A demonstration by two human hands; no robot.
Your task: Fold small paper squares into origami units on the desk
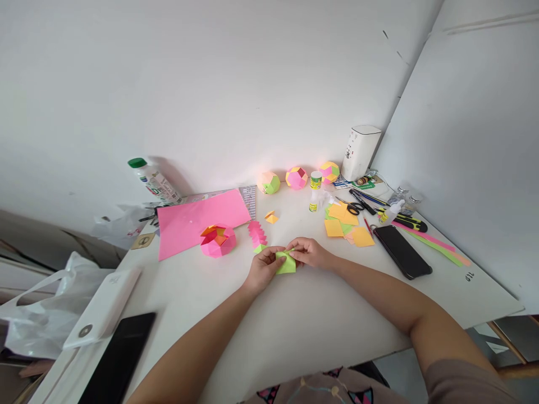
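Note:
Between my two hands is a small green paper square [286,265], its upper edge at the fingertips. My left hand [266,266] pinches its left side with the thumb on top. My right hand [310,253] grips its upper right part; a fold there is partly hidden by the fingers. Just beyond my left hand lies a row of folded pink paper pieces [256,233] with a green piece [260,248] at its near end. An orange folded piece [272,217] lies farther back. To the left sits a half-built pink paper ball [218,241], open on top.
Three finished paper balls [297,178] line the wall, beside a glue stick [315,191]. At right are loose orange and green paper squares [362,236], scissors [355,207], a black phone [402,251] and a cutter [410,221]. A pink sheet [202,219] and a bottle [155,180] are at left.

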